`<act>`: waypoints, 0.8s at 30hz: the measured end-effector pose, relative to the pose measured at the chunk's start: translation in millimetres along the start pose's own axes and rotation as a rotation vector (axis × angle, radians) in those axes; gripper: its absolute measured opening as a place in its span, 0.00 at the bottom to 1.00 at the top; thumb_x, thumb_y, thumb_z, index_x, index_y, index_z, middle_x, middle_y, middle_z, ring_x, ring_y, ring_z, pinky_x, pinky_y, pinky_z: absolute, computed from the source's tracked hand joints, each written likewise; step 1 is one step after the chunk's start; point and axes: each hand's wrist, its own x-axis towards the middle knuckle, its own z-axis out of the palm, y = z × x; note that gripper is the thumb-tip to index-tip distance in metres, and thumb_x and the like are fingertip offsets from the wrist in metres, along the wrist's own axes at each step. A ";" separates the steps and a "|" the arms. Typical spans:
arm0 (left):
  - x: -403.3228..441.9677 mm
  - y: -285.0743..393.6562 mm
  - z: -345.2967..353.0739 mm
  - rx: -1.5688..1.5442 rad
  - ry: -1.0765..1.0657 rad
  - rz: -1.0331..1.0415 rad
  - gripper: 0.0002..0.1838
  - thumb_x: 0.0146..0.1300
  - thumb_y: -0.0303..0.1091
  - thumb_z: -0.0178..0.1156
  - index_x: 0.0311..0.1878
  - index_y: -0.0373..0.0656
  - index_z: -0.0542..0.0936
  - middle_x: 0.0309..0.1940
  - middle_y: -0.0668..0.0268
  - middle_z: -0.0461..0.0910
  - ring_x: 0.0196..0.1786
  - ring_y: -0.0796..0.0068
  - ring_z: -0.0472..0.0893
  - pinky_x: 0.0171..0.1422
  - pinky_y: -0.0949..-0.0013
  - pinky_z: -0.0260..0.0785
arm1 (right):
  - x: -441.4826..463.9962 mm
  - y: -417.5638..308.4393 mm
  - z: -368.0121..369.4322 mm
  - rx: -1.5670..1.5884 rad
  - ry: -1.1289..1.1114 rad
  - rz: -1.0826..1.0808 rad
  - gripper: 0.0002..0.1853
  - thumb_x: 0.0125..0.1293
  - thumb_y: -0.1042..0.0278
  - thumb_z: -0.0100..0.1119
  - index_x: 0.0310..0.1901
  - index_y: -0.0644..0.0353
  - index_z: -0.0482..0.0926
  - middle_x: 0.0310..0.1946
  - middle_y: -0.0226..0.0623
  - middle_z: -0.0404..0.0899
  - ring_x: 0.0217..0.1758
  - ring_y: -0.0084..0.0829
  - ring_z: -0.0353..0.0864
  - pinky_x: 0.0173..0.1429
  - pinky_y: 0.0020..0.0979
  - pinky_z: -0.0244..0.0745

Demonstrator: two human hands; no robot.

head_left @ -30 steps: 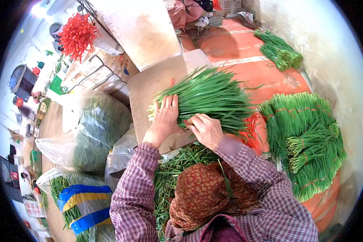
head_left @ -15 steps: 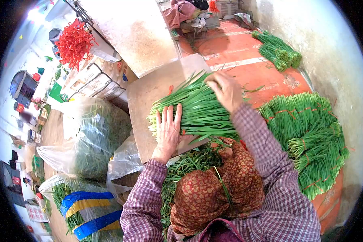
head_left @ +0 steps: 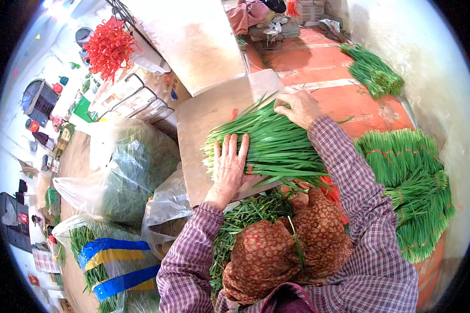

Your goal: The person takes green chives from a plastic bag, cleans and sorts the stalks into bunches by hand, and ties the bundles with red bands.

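Observation:
A loose heap of green garlic chives [head_left: 282, 148] lies on a tilted brown board [head_left: 196, 130] in front of me. My left hand [head_left: 231, 164] rests flat on the pale stem end, fingers spread. Over the far edge of the leaves is my right hand [head_left: 300, 108], its thumb and fingers drawn together in a pinch; whatever they hold is too small to make out. One red tie [head_left: 249, 169] shows beside my left hand, another red tie [head_left: 234, 113] at the heap's far edge.
Tied chive bundles [head_left: 402, 156] are stacked on the orange floor covering at right; another bundle [head_left: 373, 73] lies by the wall. Stuffed plastic bags [head_left: 141, 177] stand at left. Red ties [head_left: 109, 48] hang beyond the board. Loose greens [head_left: 235, 229] lie near my lap.
The whole view has shifted, so things appear slightly further right. My right hand stays by the far edge of the leaves, turned a little, thumb more visible. My left hand remains on the stems.

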 end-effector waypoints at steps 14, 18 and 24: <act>-0.8 0.9 -1.6 0.031 0.030 0.007 0.63 0.24 0.49 0.78 0.70 0.44 0.58 0.62 0.57 0.62 0.67 0.54 0.61 0.67 0.45 0.54 | 31.1 -52.6 -6.3 0.873 0.004 0.413 0.17 0.67 0.53 0.55 0.40 0.61 0.80 0.28 0.26 0.79 0.33 0.18 0.78 0.35 0.23 0.73; 0.1 0.3 -0.6 -0.005 0.032 0.002 0.63 0.24 0.49 0.78 0.69 0.43 0.59 0.62 0.57 0.63 0.67 0.54 0.61 0.68 0.45 0.53 | 15.4 -44.0 -33.7 1.148 -0.189 0.338 0.16 0.68 0.56 0.55 0.44 0.62 0.79 0.32 0.27 0.80 0.37 0.17 0.79 0.38 0.21 0.73; -0.2 2.4 0.3 -0.036 0.062 -0.001 0.61 0.25 0.50 0.77 0.68 0.42 0.61 0.67 0.55 0.60 0.67 0.53 0.61 0.69 0.47 0.52 | -19.1 -34.1 -70.3 1.132 -0.363 0.208 0.17 0.67 0.58 0.56 0.51 0.60 0.78 0.36 0.27 0.80 0.39 0.19 0.77 0.41 0.24 0.72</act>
